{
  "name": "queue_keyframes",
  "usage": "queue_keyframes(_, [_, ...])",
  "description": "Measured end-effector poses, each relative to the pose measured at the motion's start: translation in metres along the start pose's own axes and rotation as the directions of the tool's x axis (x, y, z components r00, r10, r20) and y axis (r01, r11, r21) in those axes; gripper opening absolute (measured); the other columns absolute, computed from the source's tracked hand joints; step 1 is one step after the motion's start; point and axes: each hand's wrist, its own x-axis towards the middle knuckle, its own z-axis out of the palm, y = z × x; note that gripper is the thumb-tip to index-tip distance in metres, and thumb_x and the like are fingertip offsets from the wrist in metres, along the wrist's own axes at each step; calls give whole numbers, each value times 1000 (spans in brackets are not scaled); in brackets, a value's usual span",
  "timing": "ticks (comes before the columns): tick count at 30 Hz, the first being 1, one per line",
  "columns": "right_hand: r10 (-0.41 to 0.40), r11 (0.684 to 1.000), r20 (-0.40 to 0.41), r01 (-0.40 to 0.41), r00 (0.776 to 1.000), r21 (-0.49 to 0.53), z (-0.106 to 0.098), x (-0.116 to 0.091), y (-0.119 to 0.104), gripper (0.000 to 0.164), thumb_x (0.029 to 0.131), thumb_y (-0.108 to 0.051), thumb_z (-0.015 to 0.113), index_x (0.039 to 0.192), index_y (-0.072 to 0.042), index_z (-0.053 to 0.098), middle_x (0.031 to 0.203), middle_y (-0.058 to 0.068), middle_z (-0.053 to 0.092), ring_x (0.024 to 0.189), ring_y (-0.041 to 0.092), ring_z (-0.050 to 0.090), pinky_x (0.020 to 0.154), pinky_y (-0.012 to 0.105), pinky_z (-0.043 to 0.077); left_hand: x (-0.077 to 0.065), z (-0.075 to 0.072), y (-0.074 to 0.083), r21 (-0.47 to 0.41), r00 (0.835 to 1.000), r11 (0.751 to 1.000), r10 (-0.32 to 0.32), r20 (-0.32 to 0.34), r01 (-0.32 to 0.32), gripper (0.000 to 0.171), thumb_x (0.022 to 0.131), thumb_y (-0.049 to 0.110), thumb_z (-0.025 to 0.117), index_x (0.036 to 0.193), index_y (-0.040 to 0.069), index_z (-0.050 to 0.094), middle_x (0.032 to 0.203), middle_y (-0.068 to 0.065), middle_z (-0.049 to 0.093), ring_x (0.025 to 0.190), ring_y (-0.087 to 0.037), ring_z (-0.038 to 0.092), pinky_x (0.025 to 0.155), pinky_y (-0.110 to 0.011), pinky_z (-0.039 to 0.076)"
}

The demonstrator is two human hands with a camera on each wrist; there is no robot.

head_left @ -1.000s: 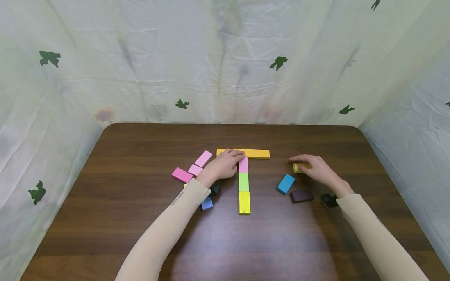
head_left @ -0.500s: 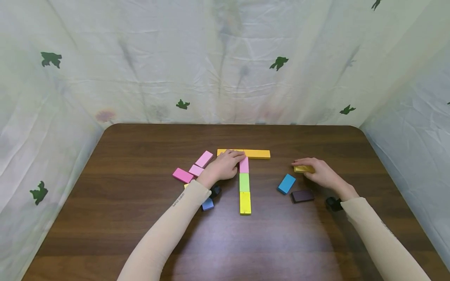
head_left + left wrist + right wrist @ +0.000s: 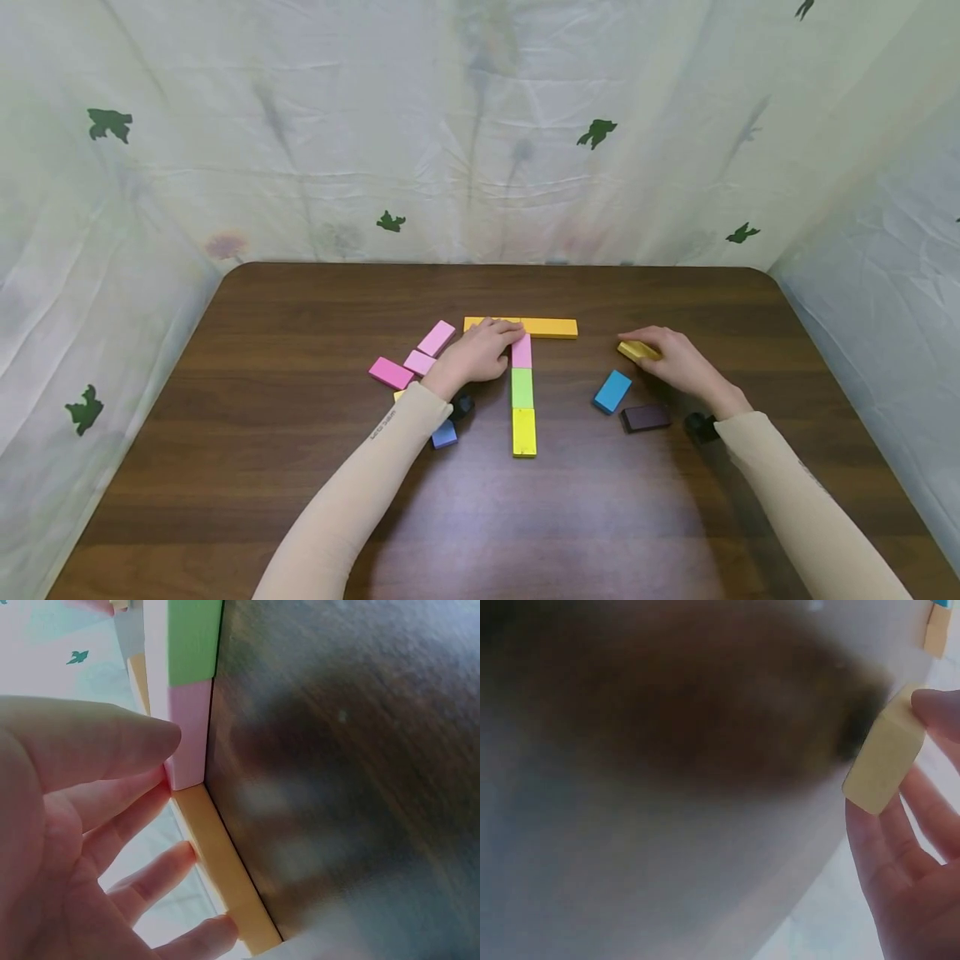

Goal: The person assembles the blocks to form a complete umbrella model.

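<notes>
In the head view, my left hand (image 3: 483,352) rests at the corner where a pink block (image 3: 521,352) meets a row of two orange blocks (image 3: 549,328). The left wrist view has its thumb (image 3: 142,742) at the pink block, while other fingertips touch the orange row, straight rather than curled. A green block (image 3: 522,388) and a bright yellow block (image 3: 524,433) continue the column toward me. Over on the right, my right hand (image 3: 678,360) pinches a dull yellow block (image 3: 885,754) between thumb and fingers, its end tilted in the right wrist view.
A blue block (image 3: 612,392) and a dark purple block (image 3: 646,418) lie just in front of my right hand. Left of the column are several pink blocks (image 3: 391,372) and a periwinkle block (image 3: 445,434), partly behind my left sleeve. A pale curtain (image 3: 480,150) hangs behind the table.
My right hand has closed its fingers on the dull yellow block and turned it at an angle. My left hand stays in place on the blocks.
</notes>
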Motion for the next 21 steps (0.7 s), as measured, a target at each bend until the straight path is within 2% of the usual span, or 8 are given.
queue_keyframes(9, [40,999,-7,-40,999,18,0,20,-10,42,91,-2,59,133,-3,55,130,20,53,118,37,48,94,56,40,0,-2,1,-4,1000,1000,15,-12,-15,48,91,5,53,140,7,49,145,-9,44,128,-34,40,105,-46,33])
queue_keyframes(21, [77,997,-14,-77,997,11,0,42,-21,45,91,-4,60,135,-4,54,127,20,53,103,33,52,85,50,44,0,-2,1,-5,1000,1000,20,-18,-21,48,91,5,54,139,5,50,143,-11,45,128,-34,41,105,-43,33])
